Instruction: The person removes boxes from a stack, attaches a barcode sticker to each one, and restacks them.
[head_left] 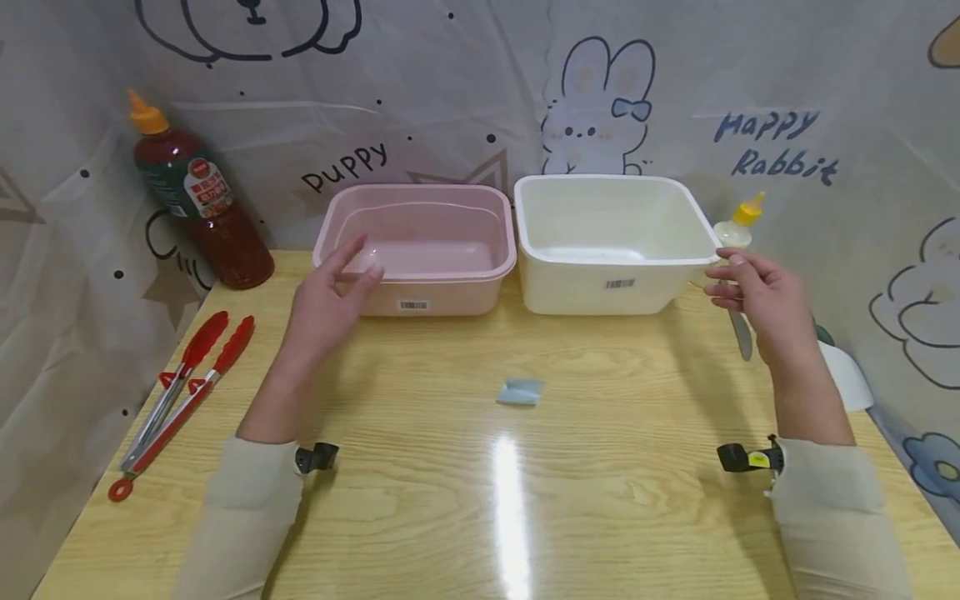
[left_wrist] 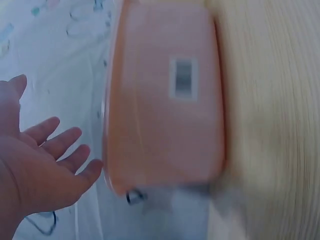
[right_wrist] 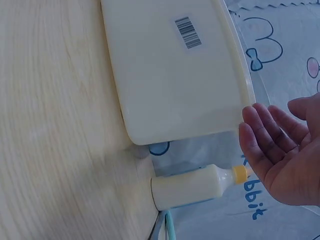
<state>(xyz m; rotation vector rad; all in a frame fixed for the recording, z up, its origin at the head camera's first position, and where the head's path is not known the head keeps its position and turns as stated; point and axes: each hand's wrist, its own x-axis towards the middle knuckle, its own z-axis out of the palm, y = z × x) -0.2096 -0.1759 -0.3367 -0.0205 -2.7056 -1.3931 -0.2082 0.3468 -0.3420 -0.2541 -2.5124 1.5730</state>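
Observation:
My left hand is at the left front corner of a pink plastic bin, fingers spread and holding nothing. In the left wrist view the fingers of that hand lie beside the bin's rim, palm turned up; whether they touch is hard to tell. To the right stands a white bin. At its right front corner is my right hand, fingers loosely bent, nothing gripped. The right wrist view has the fingertips at or very close to the white rim. Both bins stand side by side, and their visible insides hold nothing.
A large red sauce bottle stands at the back left, with red-tipped tongs before it. Grey tape sticks to the table. Behind the right hand are a yellow-capped bottle, a grey blade-like piece and a white object.

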